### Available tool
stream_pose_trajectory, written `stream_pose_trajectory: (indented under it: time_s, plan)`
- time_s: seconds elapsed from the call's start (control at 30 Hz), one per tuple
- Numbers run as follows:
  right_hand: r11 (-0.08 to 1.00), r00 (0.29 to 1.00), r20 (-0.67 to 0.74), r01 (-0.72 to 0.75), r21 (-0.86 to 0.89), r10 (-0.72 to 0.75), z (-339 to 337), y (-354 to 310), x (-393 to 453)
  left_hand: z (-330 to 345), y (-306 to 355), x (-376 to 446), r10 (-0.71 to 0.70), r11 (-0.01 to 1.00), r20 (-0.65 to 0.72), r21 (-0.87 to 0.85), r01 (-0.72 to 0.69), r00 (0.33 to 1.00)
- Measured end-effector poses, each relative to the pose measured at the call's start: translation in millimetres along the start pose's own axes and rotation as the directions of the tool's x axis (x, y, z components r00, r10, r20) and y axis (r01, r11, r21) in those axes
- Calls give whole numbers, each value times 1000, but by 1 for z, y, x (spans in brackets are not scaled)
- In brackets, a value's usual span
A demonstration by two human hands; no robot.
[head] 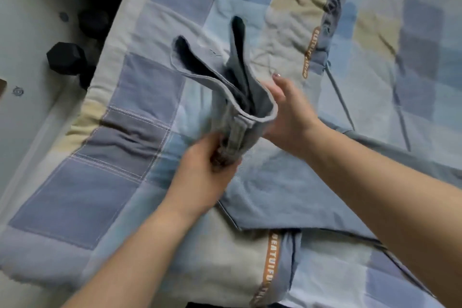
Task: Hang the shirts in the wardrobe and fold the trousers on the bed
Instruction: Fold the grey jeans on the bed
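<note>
Grey-blue trousers (pixel 225 77), folded into a thick bundle, are lifted on edge above the bed (pixel 82 197) in the middle of the head view. My left hand (pixel 202 172) grips the bundle's near lower end, fingers curled round it. On the bundle's right side rests my right hand (pixel 287 117), fingers fairly straight against the cloth. The layers fan apart at the far end, showing a dark inside. A light blue garment (pixel 287 195) lies flat on the bed under my forearms.
The bed carries a patchwork quilt of blue, grey and beige squares with orange lettered strips (pixel 311 50). Black dumbbells (pixel 67 57) lie on the pale floor (pixel 25 20) left of the bed. The bed's left edge runs diagonally.
</note>
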State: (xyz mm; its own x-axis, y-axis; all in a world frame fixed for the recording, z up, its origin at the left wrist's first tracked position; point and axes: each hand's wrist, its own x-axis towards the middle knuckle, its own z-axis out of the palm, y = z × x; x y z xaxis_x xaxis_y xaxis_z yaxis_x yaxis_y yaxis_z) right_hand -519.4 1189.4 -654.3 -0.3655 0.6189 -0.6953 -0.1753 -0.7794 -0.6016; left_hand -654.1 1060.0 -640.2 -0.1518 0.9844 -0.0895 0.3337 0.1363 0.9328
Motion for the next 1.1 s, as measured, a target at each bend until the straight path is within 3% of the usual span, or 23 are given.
stream_pose_trajectory:
  time_s: [0.07, 0.17, 0.23, 0.3, 0.37, 0.43, 0.47, 0.53, 0.6, 0.83, 1.1]
  plan:
    - [997, 997, 27, 65, 51, -67, -21, -17, -29, 33, 19, -10, 124, 981, 90, 139, -135, 988]
    - [985, 985, 43, 164, 56, -167, -67, -35, -65, 81, 38, -23, 163, 921, 185, 324, -216, 969]
    - [995, 995, 33, 92, -44, -91, -106, -42, -88, 116, 50, -33, 149, 891, 217, 394, -227, 965]
    - [967, 1000, -9, -26, -253, 25, -140, -43, -109, 151, 62, -44, 138, 855, 257, 457, -246, 957]
    - [873, 996, -89, -34, -487, -11, -169, -39, -127, 189, 73, -56, 138, 819, 294, 503, -276, 946]
    - [681, 976, -155, -11, -732, -151, -194, -36, -142, 225, 81, -70, 126, 799, 350, 519, -304, 928]
    - [591, 961, -186, -30, -806, -204, -211, -34, -149, 244, 85, -79, 130, 789, 369, 524, -321, 920]
    - [532, 917, -285, -99, -841, -280, -247, -28, -163, 281, 90, -94, 123, 761, 405, 548, -348, 906]
    - [577, 867, -365, -115, -809, -339, -288, -20, -180, 315, 93, -109, 119, 722, 443, 576, -383, 889]
    - [722, 807, -453, -48, -690, -380, -420, -2, -222, 433, 96, -130, 161, 656, 561, 554, -513, 812]
    - [741, 764, -486, -15, -672, -425, -562, 2, -241, 563, 100, -138, 184, 601, 633, 533, -596, 752]
